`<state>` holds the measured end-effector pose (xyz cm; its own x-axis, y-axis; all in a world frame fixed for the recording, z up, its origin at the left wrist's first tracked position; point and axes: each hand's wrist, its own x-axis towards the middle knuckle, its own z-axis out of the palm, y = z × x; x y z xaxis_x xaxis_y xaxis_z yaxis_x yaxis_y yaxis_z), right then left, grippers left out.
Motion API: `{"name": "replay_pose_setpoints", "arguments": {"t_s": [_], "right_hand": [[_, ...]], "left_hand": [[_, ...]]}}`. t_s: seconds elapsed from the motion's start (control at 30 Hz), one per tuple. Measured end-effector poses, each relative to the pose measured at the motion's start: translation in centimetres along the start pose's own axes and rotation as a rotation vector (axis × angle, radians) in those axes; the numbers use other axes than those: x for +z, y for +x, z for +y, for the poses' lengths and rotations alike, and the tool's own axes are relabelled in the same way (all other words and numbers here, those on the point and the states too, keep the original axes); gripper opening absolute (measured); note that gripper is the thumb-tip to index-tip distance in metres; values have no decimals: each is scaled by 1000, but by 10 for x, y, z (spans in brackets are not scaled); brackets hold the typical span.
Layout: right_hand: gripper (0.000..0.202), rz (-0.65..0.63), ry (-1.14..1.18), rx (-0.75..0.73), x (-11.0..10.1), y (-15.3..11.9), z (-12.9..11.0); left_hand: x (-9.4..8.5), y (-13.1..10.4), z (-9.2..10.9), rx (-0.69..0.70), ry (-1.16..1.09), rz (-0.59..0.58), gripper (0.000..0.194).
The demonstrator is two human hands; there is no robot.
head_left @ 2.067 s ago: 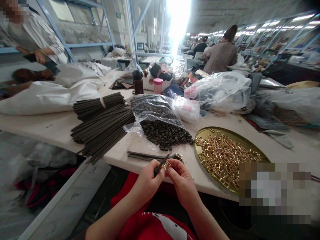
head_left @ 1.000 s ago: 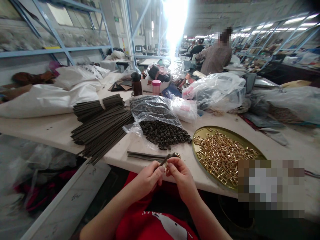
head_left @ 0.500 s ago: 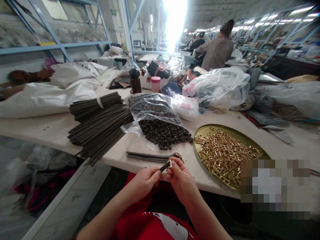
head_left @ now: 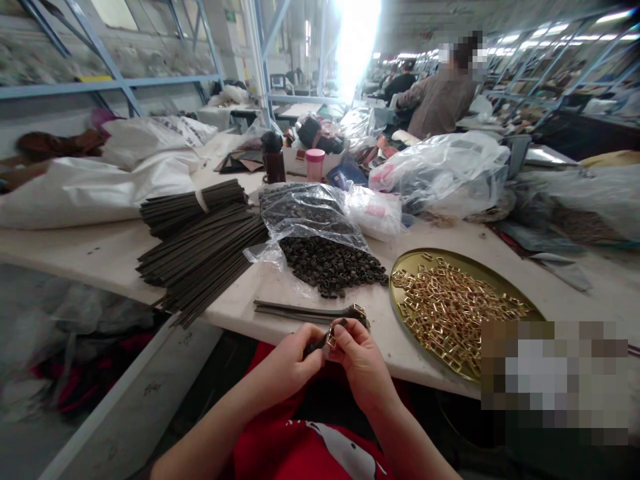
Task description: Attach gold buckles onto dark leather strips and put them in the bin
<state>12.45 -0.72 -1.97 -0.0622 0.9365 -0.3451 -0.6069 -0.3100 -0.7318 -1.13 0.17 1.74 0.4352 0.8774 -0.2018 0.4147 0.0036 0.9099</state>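
My left hand (head_left: 293, 361) pinches the end of a thin dark strap (head_left: 317, 344) just below the table's front edge. My right hand (head_left: 361, 360) grips a small gold buckle (head_left: 331, 337) that sits on that strap's end; the two hands touch. A few finished straps with a gold buckle (head_left: 305, 311) lie on the table right behind my hands. A round gold tray (head_left: 407, 267) heaped with gold buckles stands to the right. A pile of small dark loops (head_left: 330, 265) spills from a clear bag ahead.
Bundles of long dark straps (head_left: 200, 243) lie at left. White sacks (head_left: 95, 187), clear plastic bags (head_left: 445, 173), a dark bottle (head_left: 273, 158) and a pink-lidded cup (head_left: 315, 164) crowd the back of the table. A person (head_left: 437, 100) works with their back turned beyond it.
The buckle has slid further onto the strap end and my fingers have closed over it. A person at the far left in the earliest frame is gone from view.
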Motion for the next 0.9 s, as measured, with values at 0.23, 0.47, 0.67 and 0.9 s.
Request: {"name": "replay_pose_setpoints", "arguments": {"t_s": [0.23, 0.47, 0.67, 0.9], "right_hand": [[25, -27, -61, 4, 1, -9, 10], [24, -46, -68, -29, -4, -13, 8], [24, -102, -100, -2, -5, -16, 0], [23, -118, -133, 34, -9, -14, 1]], "left_hand": [[10, -4, -10, -30, -107, 94, 26], [14, -7, -9, -31, -200, 30, 25], [19, -5, -6, -153, -324, 28, 21], [20, 0, -6, -191, -369, 31, 19]]}}
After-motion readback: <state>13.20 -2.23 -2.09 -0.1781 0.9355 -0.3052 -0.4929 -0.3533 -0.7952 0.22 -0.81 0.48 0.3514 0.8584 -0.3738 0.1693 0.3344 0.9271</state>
